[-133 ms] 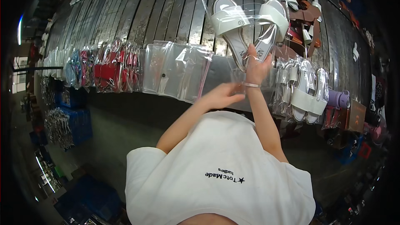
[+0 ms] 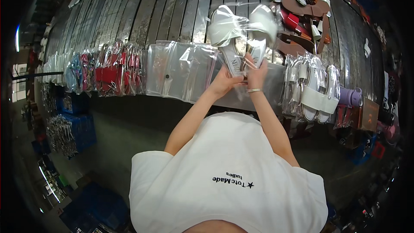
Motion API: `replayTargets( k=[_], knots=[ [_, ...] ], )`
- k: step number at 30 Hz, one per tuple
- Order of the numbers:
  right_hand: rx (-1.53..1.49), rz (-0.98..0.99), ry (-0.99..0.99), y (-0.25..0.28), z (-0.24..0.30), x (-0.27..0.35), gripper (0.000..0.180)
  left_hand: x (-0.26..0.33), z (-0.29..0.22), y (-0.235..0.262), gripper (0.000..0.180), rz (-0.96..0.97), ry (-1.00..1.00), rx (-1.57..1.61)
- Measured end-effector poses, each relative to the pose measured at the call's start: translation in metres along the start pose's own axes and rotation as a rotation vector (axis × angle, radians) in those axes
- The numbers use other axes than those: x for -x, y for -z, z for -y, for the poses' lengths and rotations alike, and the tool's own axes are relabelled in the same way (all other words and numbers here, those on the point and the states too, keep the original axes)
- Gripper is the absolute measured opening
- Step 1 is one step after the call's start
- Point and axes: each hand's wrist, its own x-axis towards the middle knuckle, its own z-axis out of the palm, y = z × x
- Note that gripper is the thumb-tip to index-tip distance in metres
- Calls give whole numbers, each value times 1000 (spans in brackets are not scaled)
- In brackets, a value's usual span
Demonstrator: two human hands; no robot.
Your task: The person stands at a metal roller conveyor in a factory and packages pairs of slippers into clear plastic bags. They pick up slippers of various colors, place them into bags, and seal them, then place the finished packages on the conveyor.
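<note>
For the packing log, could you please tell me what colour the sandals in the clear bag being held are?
White, best seen in the head view: the bagged pair of sandals.

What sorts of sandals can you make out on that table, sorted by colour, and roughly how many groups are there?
White pair in a clear bag, held by both hands: 1
White bagged pairs at the table edge: 1 group
Red bagged sandals: 1 group
Brown loose sandals: 1 group
Total: 4 groups; single sandals are too blurred to count.

We held a bagged pair of white sandals with both hands, left hand and right hand, above the slatted surface.
</note>
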Motion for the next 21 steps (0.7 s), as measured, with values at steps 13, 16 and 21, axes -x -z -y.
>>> replayTargets(
  k=[13, 16, 21],
  knots=[
    [1385, 336, 542, 47, -70, 22, 50, 24, 75, 87, 21, -575, 186, -249],
    [1129, 723, 484, 23, -70, 44, 29, 41, 63, 92, 25, -525, 275, -387],
    [955, 1114, 642, 29, -76, 55, 15, 54, 50, 77, 30, -554, 211, -398]
  ],
)
